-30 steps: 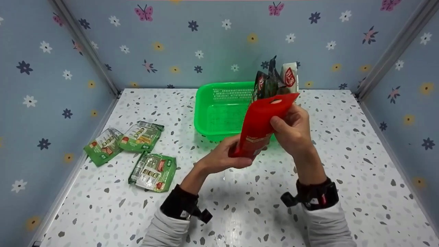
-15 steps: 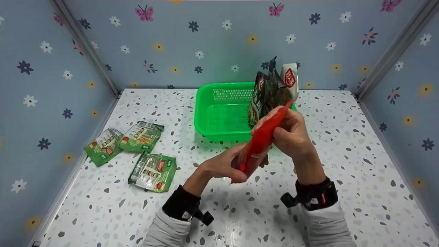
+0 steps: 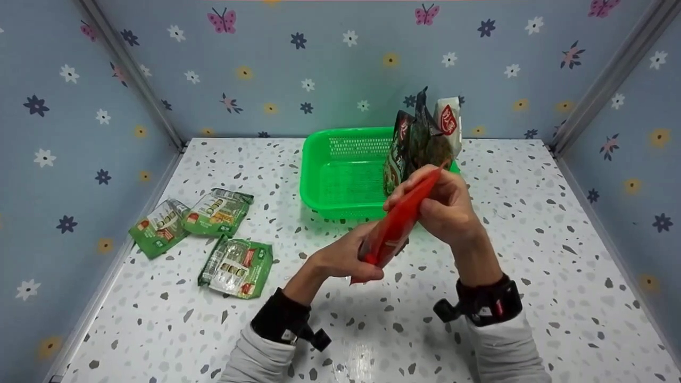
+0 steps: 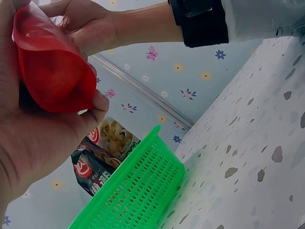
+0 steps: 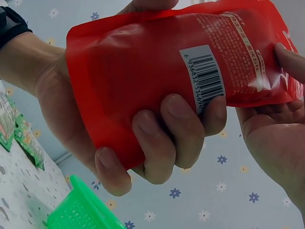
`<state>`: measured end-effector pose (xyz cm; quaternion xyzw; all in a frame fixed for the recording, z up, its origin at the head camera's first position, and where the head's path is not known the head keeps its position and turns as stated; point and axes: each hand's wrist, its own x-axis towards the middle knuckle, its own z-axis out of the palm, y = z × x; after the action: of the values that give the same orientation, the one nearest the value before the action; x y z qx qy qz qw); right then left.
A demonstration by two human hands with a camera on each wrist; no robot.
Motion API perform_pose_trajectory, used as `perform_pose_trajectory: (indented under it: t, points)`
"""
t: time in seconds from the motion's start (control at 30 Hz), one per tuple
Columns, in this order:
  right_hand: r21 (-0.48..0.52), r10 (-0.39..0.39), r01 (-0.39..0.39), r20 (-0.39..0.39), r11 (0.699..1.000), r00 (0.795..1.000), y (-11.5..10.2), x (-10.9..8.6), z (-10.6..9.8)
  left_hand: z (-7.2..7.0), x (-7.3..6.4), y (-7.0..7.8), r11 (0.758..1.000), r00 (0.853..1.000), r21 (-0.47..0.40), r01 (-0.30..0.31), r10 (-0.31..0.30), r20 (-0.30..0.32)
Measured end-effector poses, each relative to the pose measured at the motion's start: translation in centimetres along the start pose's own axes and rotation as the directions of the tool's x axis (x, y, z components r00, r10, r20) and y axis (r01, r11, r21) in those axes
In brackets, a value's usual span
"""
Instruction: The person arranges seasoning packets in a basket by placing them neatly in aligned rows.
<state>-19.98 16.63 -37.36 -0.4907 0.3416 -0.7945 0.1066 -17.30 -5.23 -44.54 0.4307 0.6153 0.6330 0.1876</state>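
A red stand-up pouch (image 3: pixel 396 226) is held tilted and nearly edge-on in front of the green basket (image 3: pixel 340 211). My left hand (image 3: pixel 343 252) grips its lower end, thumb on the near side. The upper end is pinched between thumb and fingers of my right hand (image 3: pixel 449 210). In the right wrist view the pouch (image 5: pixel 138 71) shows a white barcode label and small print, with fingers curled over its face. From the left wrist, the rounded bottom of the pouch (image 4: pixel 59 76) is visible.
Several dark snack bags (image 3: pixel 400 154) and a pale-topped one (image 3: pixel 449 125) stand at the basket's right end. Green snack packs (image 3: pixel 239 268) lie on the speckled table at left. Patterned walls (image 3: pixel 340 64) enclose the back and sides.
The red pouch has turned from showing its broad face to nearly edge-on and come down slightly. Both hands have kept hold of it; the basket and green packs have stayed put.
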Motion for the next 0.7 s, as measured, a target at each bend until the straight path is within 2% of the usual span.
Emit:
perform_pose_trajectory:
  t: [0.13,0.23,0.33,0.4,0.47,0.57,0.63,0.7]
  points:
    - [-0.049,0.023,-0.026,-0.062,0.998,0.998,0.0,0.1,0.1,-0.2,-0.1,0.3,1.000,0.999,0.030,0.002,0.000,-0.050]
    - [-0.116,0.040,-0.058,-0.150,0.992,0.988,-0.1,0.2,0.2,-0.5,-0.3,0.4,0.999,0.993,0.051,0.019,-0.013,-0.117]
    - [-0.196,0.041,-0.094,-0.257,0.976,0.965,-0.2,0.3,0.3,-0.9,-0.4,0.4,0.998,0.980,0.057,0.036,-0.024,-0.197]
    - [-0.267,0.027,-0.122,-0.334,0.956,0.942,-0.4,0.4,0.5,-1.1,-0.4,0.6,0.998,0.968,0.057,0.033,-0.018,-0.251]
    - [-0.351,0.005,-0.162,-0.407,0.922,0.913,-0.5,0.5,0.6,-1.3,-0.3,0.7,0.997,0.949,0.068,0.028,-0.005,-0.315]
    - [-0.462,-0.035,-0.216,-0.477,0.860,0.878,-0.6,0.5,0.8,-1.6,-0.2,1.0,0.996,0.910,0.087,0.026,0.012,-0.415]
    - [-0.505,-0.057,-0.234,-0.495,0.831,0.867,-0.5,0.5,0.9,-1.8,-0.2,1.1,0.994,0.876,0.104,0.031,0.023,-0.482]
    - [-0.538,-0.077,-0.239,-0.499,0.808,0.863,-0.5,0.5,0.9,-1.9,-0.3,1.2,0.991,0.841,0.131,0.035,0.042,-0.540]
